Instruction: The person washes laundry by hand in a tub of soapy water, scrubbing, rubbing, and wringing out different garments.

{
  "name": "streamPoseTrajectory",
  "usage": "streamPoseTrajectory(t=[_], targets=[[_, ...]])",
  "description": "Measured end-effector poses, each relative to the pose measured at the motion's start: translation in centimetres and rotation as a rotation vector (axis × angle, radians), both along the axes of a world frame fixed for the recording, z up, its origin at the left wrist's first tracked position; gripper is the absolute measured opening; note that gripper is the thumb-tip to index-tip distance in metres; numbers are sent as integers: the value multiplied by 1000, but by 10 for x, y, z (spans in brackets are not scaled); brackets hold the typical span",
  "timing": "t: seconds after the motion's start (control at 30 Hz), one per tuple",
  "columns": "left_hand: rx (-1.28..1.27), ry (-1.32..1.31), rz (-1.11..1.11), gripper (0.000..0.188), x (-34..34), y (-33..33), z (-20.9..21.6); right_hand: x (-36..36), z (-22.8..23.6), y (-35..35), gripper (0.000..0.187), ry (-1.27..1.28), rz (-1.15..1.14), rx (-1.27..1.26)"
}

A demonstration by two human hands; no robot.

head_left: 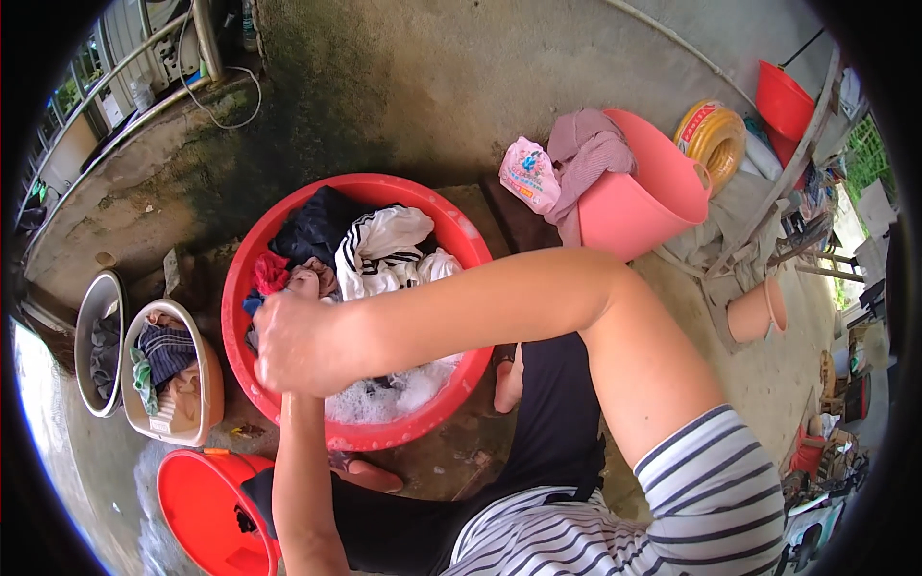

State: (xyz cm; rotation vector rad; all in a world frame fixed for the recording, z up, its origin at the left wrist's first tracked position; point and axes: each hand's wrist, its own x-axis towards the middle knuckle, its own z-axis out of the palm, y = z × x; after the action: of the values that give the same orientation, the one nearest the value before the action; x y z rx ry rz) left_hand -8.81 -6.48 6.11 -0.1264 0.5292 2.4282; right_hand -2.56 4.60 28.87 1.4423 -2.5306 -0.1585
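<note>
A wide red washbasin [477,240] full of wet clothes and suds stands in front of me. My right hand [300,344] is closed over the left side of the basin, wet, its arm reaching across from the right. Behind it, my left hand [304,282] is mostly hidden, its fingers not readable; the two hands cross at the wrists. Whatever the right fingers grip is covered. Close by lie a red cloth [271,273], dark blue clothing [315,227] and a white garment with black stripes [370,252]. White foam [384,401] floats at the near side.
At left stand a grey basin [81,331] and a beige tub [204,384], both with clothes. A red bucket [182,499] is near my leg. Beyond on the right, a pink bucket [634,216] carries a mauve cloth [588,144], beside a pink packet [529,175] and yellow hose coil [709,134].
</note>
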Motion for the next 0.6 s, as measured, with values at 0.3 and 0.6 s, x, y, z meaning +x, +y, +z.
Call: streamPoseTrajectory(t=[0.3, 0.6], targets=[[-302, -196, 404, 16, -28, 9, -3, 12, -172, 80, 23, -1733, -975, -1892], [-241, -45, 133, 28, 4, 41, 70, 43, -257, 47, 40, -2335, 195, -2355]])
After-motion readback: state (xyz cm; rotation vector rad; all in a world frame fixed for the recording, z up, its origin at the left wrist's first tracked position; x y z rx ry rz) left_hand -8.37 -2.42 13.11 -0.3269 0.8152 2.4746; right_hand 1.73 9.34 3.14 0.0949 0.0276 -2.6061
